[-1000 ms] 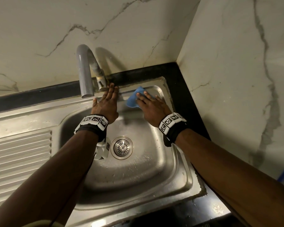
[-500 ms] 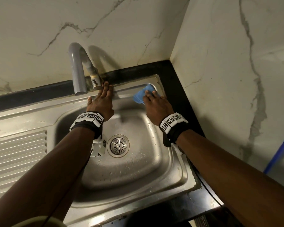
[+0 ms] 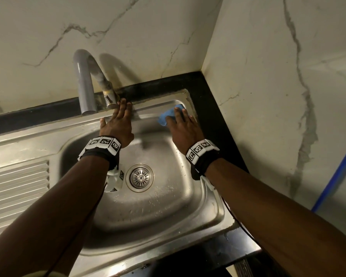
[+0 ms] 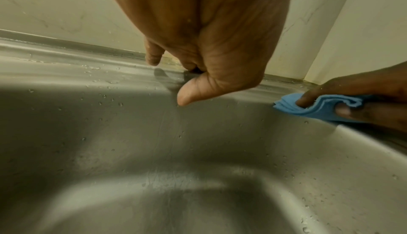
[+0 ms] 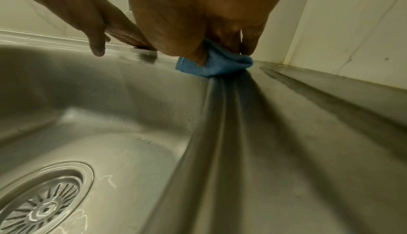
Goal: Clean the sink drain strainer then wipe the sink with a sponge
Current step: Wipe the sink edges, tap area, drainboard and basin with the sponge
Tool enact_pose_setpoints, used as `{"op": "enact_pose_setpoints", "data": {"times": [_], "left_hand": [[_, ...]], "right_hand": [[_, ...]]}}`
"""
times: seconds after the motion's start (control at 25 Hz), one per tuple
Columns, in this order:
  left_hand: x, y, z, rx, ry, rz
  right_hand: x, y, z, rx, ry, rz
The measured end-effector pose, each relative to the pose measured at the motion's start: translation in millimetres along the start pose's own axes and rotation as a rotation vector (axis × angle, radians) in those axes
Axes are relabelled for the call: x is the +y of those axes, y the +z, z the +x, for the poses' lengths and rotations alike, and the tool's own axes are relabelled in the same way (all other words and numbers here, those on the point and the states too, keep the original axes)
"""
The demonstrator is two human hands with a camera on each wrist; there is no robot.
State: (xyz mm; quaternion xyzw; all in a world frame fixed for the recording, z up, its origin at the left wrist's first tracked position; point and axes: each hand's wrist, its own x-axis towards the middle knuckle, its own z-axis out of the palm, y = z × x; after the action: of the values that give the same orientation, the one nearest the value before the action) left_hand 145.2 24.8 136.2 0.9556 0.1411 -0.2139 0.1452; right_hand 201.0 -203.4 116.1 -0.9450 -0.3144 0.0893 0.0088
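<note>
The sponge (image 3: 169, 116), a thin folded blue pad, now sits at the far right corner of the sink (image 3: 212, 208) rim, where the steel meets the black counter (image 3: 206, 92); half a second ago it lay a little short of that corner and a second ago it was farther left along the back ledge, close to the other hand, so the wipe has been travelling rightward along the back edge. The right hand (image 3: 185, 129) presses it down, and in the left wrist view its fingers (image 4: 308, 99) and thumb are curled round the folds, pinching the pad rather than lying flat on it. The left hand (image 3: 119, 121) has barely shifted: its fingers (image 3: 126, 105) are straight and close together, tips resting on the rim just beside the base of the faucet (image 3: 84, 82), thumb out to the side, holding nothing and seemingly bracing. The strainer (image 3: 139, 177) is seated in the drain at the middle of the basin and looks free of debris, so I judge the first part done and the wiping under way. With the back ledge reached to its end, the right-hand rim and the basin walls, which show water droplets, probably remain; the tight corner may need the pad's folded edge pushed in.
</note>
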Motion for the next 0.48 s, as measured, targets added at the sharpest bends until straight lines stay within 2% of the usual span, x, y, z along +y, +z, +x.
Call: {"op": "enact_pose_setpoints", "data": {"times": [0.28, 0.48], "left_hand": [[2, -4, 0, -0.014, -0.017, -0.009], [8, -3, 1, -0.008, -0.040, -0.017]], "right_hand": [[17, -9, -21, -0.005, -0.060, 0.013], [22, -5, -79, 0.062, 0.035, 0.177]]}}
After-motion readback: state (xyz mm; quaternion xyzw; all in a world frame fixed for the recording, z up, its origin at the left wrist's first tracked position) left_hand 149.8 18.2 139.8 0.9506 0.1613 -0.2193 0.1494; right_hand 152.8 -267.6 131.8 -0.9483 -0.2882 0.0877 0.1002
